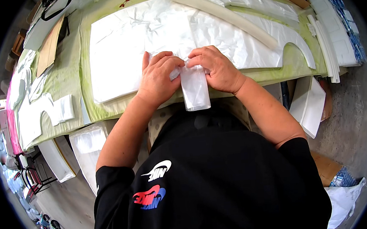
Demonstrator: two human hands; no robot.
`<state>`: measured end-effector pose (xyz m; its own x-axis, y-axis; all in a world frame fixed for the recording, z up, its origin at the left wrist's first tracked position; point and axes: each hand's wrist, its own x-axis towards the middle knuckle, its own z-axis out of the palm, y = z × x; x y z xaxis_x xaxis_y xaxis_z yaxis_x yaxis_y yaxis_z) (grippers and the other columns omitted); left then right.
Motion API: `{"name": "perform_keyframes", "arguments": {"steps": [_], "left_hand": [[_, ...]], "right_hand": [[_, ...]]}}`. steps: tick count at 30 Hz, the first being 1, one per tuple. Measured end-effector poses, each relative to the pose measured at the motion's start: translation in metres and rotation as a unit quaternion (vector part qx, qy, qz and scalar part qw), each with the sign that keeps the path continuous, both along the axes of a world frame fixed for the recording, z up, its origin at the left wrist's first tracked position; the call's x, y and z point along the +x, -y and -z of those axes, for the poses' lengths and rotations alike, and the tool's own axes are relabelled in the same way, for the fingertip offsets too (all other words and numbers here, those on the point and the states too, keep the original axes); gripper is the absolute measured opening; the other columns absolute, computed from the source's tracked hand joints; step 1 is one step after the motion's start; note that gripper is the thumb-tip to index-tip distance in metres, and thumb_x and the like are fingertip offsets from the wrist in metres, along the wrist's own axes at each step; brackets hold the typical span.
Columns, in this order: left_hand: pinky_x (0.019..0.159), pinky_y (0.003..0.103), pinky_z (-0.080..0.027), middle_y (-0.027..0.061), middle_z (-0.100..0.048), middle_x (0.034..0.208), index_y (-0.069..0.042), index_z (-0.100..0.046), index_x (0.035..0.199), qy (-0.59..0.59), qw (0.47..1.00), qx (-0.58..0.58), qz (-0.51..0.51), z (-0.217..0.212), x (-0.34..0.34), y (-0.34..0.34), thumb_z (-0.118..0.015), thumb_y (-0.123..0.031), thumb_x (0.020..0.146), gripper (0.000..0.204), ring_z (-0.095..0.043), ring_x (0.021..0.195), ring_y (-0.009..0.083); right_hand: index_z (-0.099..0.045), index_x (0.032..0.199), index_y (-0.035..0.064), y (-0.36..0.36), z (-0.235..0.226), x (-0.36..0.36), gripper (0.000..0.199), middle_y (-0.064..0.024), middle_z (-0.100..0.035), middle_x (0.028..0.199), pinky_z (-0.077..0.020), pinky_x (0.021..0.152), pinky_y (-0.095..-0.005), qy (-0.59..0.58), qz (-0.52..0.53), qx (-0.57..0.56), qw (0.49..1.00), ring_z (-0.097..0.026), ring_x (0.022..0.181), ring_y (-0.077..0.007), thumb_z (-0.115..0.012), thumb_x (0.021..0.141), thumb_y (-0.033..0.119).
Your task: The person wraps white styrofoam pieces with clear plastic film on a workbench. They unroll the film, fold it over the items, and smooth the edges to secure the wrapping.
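A translucent strip of folded plastic film [195,90] hangs toward me over the table's near edge. My left hand [158,77] pinches its upper left side, thumb and fingers together. On the upper right side, my right hand [221,71] grips the same film with bent fingers. Both hands rest over a large flat stack of white plastic sheeting [119,46], wrinkled on top and with a curved cutout at its right end. Whether the strip is joined to the stack is hidden under my fingers. Across the stack's far right part lies a long pale tube [228,20].
A green cloth [84,49] covers the table. More cut white plastic pieces [35,120] lie at the left, near a brown cardboard sheet [51,49]. White rods [325,49] stand at the right edge. Below the table are a white box [308,105] and a white bag [345,203].
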<state>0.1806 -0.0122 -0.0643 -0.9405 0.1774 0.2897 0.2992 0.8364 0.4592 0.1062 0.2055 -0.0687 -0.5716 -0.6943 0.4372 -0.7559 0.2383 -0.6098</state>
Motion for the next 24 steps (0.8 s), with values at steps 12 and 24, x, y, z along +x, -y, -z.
{"name": "perform_keyframes", "arguments": {"steps": [12, 24], "left_hand": [[0.116, 0.056, -0.029, 0.0025, -0.068, 0.107, -0.011, -0.076, 0.088, 0.012, 0.998, 0.025, -0.05, -0.001, -0.006, -0.004, -0.073, -0.031, 0.09, 0.021, -0.058, 0.116, 0.0263], [0.117, 0.052, -0.029, 0.0054, -0.063, 0.119, -0.01, -0.066, 0.114, 0.044, 0.994, 0.001, -0.101, -0.005, -0.013, -0.01, -0.075, -0.04, 0.089, 0.04, -0.053, 0.12, 0.0309]], "right_hand": [[-0.066, 0.086, 0.0048, 0.003, -0.008, -0.018, 0.024, -0.0141, -0.067, 0.083, -0.0487, 0.078, -0.0433, 0.146, 0.056, 0.038, 0.987, -0.06, 0.085, -0.0349, -0.07, 0.092, 0.027], [-0.064, 0.089, 0.0024, 0.027, -0.029, -0.022, 0.036, -0.0205, -0.071, 0.085, -0.052, 0.074, -0.0484, 0.249, 0.22, 0.156, 0.93, -0.066, 0.083, -0.0407, -0.057, 0.1, 0.036]]}}
